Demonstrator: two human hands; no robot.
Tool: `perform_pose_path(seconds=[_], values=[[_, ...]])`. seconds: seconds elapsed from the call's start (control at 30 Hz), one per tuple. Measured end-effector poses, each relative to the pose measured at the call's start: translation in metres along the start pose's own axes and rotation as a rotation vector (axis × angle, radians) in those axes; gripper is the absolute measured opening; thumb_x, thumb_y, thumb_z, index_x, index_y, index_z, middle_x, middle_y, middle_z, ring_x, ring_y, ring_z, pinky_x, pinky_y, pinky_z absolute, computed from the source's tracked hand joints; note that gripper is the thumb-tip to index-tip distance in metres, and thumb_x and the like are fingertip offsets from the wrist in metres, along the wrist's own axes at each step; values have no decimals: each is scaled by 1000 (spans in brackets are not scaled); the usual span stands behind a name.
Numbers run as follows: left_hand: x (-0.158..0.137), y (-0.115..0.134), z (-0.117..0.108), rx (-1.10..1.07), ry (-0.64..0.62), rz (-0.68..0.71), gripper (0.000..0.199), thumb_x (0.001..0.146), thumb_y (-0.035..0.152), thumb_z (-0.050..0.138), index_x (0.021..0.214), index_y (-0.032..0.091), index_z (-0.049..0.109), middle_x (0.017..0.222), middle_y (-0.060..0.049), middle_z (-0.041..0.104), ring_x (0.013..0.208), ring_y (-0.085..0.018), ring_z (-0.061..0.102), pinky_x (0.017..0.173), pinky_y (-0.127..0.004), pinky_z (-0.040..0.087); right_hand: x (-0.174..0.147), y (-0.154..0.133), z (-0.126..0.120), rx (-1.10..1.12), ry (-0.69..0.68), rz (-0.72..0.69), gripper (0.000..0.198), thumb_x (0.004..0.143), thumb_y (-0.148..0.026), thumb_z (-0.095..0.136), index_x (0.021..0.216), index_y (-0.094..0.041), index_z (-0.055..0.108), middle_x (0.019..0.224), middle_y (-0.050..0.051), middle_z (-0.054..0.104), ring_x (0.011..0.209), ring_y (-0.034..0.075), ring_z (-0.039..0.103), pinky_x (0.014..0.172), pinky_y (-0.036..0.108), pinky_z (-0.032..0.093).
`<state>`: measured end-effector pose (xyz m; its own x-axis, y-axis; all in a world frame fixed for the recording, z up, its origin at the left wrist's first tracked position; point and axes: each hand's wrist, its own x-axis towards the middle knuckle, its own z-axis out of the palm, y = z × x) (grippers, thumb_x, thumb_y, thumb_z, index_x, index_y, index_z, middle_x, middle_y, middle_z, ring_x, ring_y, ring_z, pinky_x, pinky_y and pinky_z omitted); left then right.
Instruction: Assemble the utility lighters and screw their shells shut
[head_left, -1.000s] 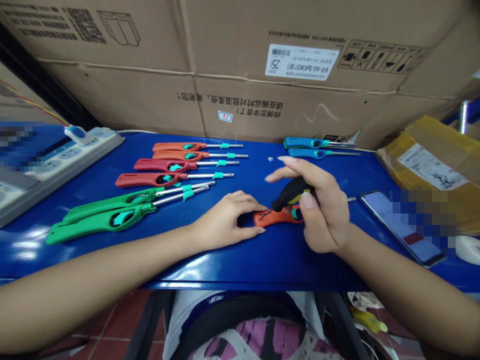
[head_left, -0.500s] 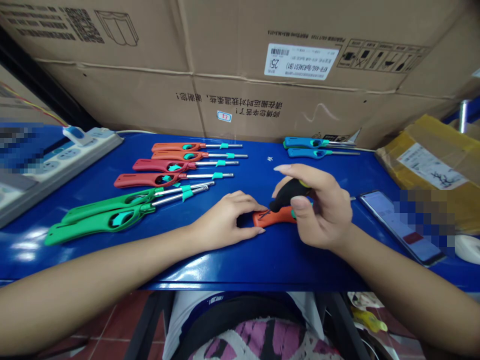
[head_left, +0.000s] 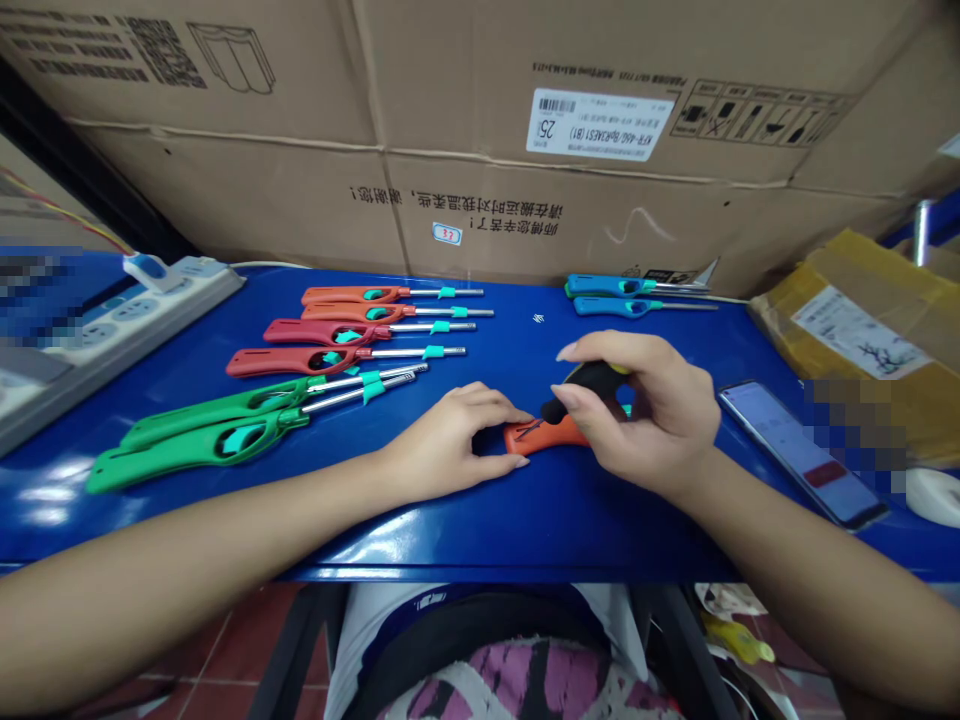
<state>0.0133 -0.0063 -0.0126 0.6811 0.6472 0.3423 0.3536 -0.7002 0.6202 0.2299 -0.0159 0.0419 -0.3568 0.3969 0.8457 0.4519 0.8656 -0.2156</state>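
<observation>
An orange gas lighter (head_left: 559,432) lies on the blue table in front of me. My left hand (head_left: 450,440) pinches its handle end between thumb and fingers. My right hand (head_left: 660,420) is closed around a short screwdriver (head_left: 581,390) with a black and yellow handle, held tilted over the lighter. Its thin shaft slants down to the lighter's handle end; I cannot tell exactly where the tip sits. The right hand hides most of the lighter's trigger part and its barrel.
To the left lie green lighters (head_left: 202,455), red lighters (head_left: 300,358) and orange lighters (head_left: 352,312). Blue lighters (head_left: 611,306) lie at the back right. A phone (head_left: 795,450), a taped package (head_left: 847,330), a power strip (head_left: 135,330) and a large carton (head_left: 450,130) surround the work area.
My right hand has turned around the screwdriver: its thumb and fingertips sit differently on the handle, and the hand is slightly further right. My left hand and the lighter stay in place.
</observation>
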Motion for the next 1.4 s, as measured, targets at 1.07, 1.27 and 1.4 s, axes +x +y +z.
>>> perform_pose_path(seconds=[1.07, 1.27, 1.4], values=[[0, 1, 0, -16, 10, 0, 32, 87, 29, 78, 116, 18, 70, 109, -7, 73, 100, -21, 65, 95, -37, 51, -3, 3, 1, 170, -85, 41, 44, 100, -18, 44, 143, -22, 55, 110, 8, 74, 75, 19, 71, 67, 35, 61], [0, 1, 0, -11, 4, -9, 32, 87, 28, 76, 118, 19, 70, 109, -7, 73, 101, -22, 65, 95, -39, 51, 1, 3, -1, 32, 13, -48, 32, 96, -28, 63, 128, -28, 65, 98, 4, 77, 71, 18, 69, 61, 31, 57], [0, 0, 0, -16, 8, -7, 32, 87, 30, 78, 116, 19, 70, 108, -7, 73, 101, -22, 65, 95, -38, 51, 2, -1, -4, 194, -124, 104, 43, 105, -23, 37, 144, -24, 54, 119, 9, 73, 98, 22, 72, 81, 38, 61]])
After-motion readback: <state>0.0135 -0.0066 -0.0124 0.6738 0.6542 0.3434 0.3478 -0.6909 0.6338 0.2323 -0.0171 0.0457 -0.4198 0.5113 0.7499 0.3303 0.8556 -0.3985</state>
